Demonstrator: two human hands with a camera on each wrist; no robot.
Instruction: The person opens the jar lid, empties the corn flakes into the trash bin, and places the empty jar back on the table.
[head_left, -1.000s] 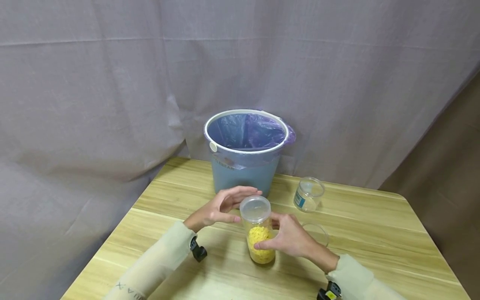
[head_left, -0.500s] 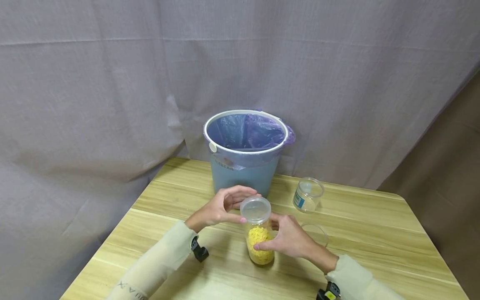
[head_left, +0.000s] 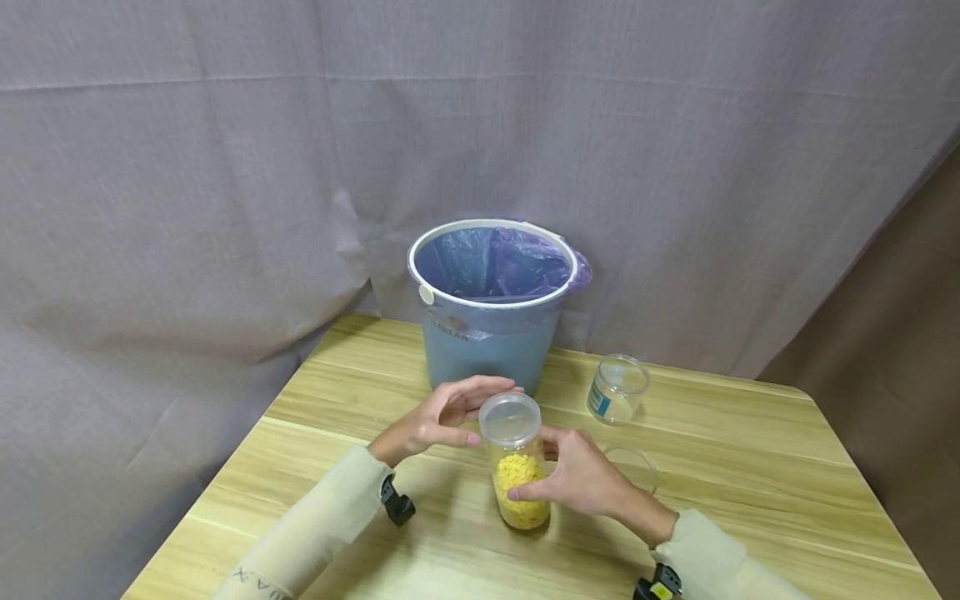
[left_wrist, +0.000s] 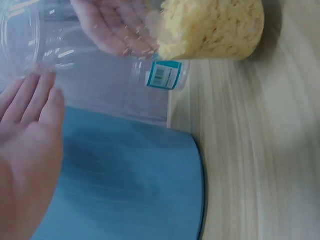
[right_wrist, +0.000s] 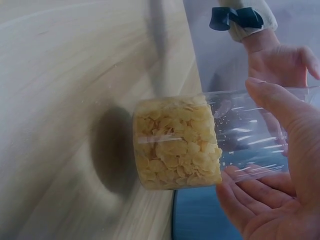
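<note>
A clear cylindrical jar (head_left: pixel 512 454), part filled with yellow flakes (right_wrist: pixel 175 150), stands upright near the middle of the table with a translucent lid (head_left: pixel 511 419) on top. My right hand (head_left: pixel 581 473) grips the jar's side, thumb in front and fingers behind. Beside the lid my left hand (head_left: pixel 450 417) is held with its fingers extended behind and its thumb just left of the lid, a small gap showing at the thumb tip. In the left wrist view the fingers (left_wrist: pixel 37 102) look nearly straight near the lid.
Behind the hands a blue bucket (head_left: pixel 480 354) with a white rim and purple bag liner stands at the back of the wooden table (head_left: pixel 712 450). A small clear tub (head_left: pixel 618 389) with a blue label is right of it. A clear ring-shaped piece (head_left: pixel 651 475) lies behind my right wrist.
My left thumb met the jar near the lid half a second ago and has now drawn slightly left of it. The right hand and jar have barely moved.
</note>
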